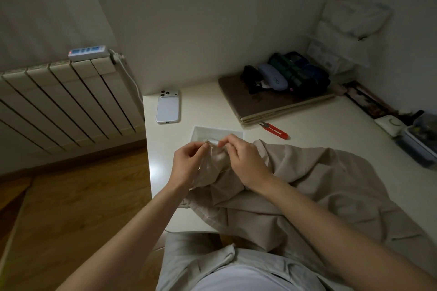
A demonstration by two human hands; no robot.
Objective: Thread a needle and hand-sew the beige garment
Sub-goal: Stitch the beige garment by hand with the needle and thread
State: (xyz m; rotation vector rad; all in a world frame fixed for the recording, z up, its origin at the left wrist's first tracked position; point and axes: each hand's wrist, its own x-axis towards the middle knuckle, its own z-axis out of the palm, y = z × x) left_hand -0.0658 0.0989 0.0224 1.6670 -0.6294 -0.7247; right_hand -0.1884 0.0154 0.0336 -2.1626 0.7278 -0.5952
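Observation:
The beige garment (307, 186) lies crumpled over the white table (319, 125) and hangs off its near edge onto my lap. My left hand (189, 163) pinches a raised fold of the garment near its top, fingers curled. My right hand (241, 156) sits just to the right, its fingertips pinched together at the same fold, holding something too fine to make out, likely the needle. A thin pale thread (222, 169) runs across the cloth between the hands. The needle itself is too small to see.
A small white tray (201, 132) lies just behind my hands. Red thread snips (274, 130) lie to its right. A white phone (168, 106) rests at the table's far left corner. A laptop (272, 104) with cases on top and boxes (416, 142) line the right side. A radiator (66, 101) stands left.

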